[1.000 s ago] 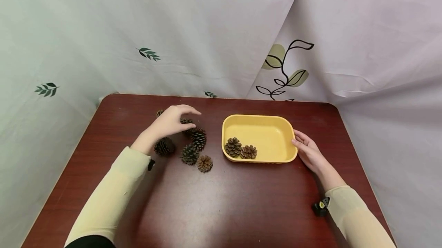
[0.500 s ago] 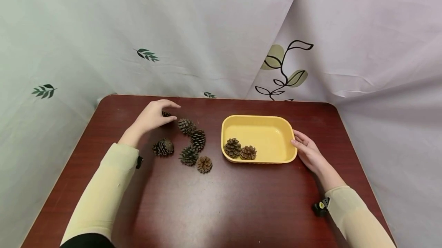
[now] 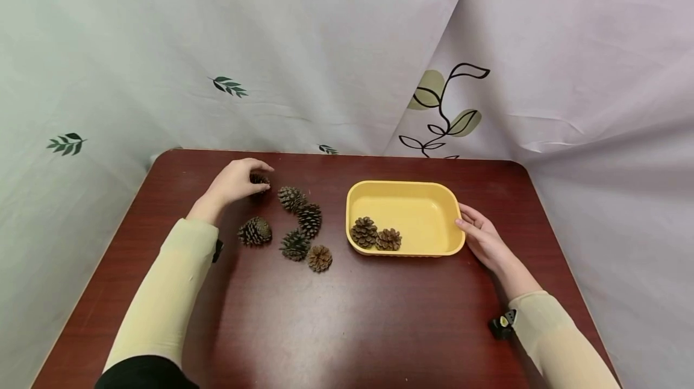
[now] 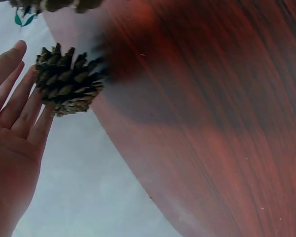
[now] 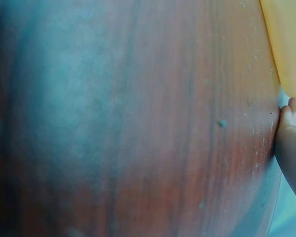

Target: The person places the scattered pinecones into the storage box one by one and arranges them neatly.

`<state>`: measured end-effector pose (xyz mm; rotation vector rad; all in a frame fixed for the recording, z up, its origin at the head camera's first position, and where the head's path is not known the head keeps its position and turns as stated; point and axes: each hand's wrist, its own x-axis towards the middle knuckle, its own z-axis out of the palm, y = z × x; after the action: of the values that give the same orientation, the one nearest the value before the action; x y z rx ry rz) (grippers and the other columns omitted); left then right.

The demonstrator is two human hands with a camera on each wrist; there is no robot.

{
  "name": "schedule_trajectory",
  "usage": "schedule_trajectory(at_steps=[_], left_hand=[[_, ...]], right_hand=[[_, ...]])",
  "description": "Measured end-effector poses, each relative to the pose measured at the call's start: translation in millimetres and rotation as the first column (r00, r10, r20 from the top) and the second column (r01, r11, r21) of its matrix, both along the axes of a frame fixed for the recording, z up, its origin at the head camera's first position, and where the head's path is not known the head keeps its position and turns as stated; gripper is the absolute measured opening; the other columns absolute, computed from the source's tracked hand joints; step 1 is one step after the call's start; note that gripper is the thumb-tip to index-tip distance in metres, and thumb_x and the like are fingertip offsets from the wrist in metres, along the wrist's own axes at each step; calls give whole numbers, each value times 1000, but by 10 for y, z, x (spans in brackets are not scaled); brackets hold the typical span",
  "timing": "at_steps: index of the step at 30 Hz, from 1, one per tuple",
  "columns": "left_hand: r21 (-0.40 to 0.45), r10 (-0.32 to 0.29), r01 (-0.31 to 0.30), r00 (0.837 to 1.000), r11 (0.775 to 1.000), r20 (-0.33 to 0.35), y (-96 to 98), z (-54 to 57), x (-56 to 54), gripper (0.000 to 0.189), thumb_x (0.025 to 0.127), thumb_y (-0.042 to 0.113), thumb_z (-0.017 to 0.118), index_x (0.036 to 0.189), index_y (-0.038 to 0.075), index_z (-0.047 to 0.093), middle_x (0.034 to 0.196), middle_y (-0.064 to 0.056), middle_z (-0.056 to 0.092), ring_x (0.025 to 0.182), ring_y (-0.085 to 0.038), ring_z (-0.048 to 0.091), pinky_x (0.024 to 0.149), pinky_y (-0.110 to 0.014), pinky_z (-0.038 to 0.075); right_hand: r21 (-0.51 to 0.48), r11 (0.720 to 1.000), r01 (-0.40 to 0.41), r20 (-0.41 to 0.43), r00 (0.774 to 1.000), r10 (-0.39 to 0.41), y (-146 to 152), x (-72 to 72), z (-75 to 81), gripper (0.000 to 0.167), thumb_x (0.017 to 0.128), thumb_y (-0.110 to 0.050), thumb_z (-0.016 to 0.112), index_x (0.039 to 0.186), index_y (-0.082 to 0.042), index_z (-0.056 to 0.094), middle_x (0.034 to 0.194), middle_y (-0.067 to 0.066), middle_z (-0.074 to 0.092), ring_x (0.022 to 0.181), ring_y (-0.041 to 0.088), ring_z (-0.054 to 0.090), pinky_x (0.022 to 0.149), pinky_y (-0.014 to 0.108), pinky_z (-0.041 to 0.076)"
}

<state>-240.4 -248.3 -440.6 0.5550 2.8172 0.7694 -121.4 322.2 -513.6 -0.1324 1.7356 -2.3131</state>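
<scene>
At the far left of the table, my left hand (image 3: 234, 182) is around a brown pine cone (image 3: 260, 180), thumb and fingers spread on either side of it. In the left wrist view the fingers look fairly straight and lie against or behind this pine cone (image 4: 69, 84), while the thumb stands apart. My right hand (image 3: 484, 238) grips the right end of a yellow plastic tub (image 3: 423, 255), thumb over the rim and fingers outside. Two pine cones (image 3: 364, 232) lie in the tub's near left corner.
Several more pine cones (image 3: 295, 244) lie in a curved group left of the tub, and another pine cone (image 3: 255, 231) lies in front of my left hand. The dark red table (image 3: 347, 323) meets a white leaf-printed cloth (image 3: 303, 76) behind.
My left hand has moved left from above the pine cone group to the cone at the far left and closed in a little around it. The right hand and tub have stayed put.
</scene>
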Motion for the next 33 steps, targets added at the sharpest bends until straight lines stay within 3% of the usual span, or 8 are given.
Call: schedule_trajectory(at_steps=[16,33], left_hand=[[-81,-6,5,1000,997,-5,-95,-182,-33,43,95,12,79,135,0,69,142,-27,64,134,-47,57,113,-65,47],[-136,-25,25,1000,990,0,-81,-150,-26,44,95,11,77,136,-3,67,142,-29,63,135,-48,57,114,-66,47]], right_hand=[[28,1000,9,25,1000,-10,-27,-13,38,37,110,1,47,135,-23,58,133,-15,69,120,-1,67,98,15,57],[30,999,16,20,1000,-16,-11,10,17,38,109,2,46,133,-25,60,132,-16,69,120,-3,66,99,14,57]])
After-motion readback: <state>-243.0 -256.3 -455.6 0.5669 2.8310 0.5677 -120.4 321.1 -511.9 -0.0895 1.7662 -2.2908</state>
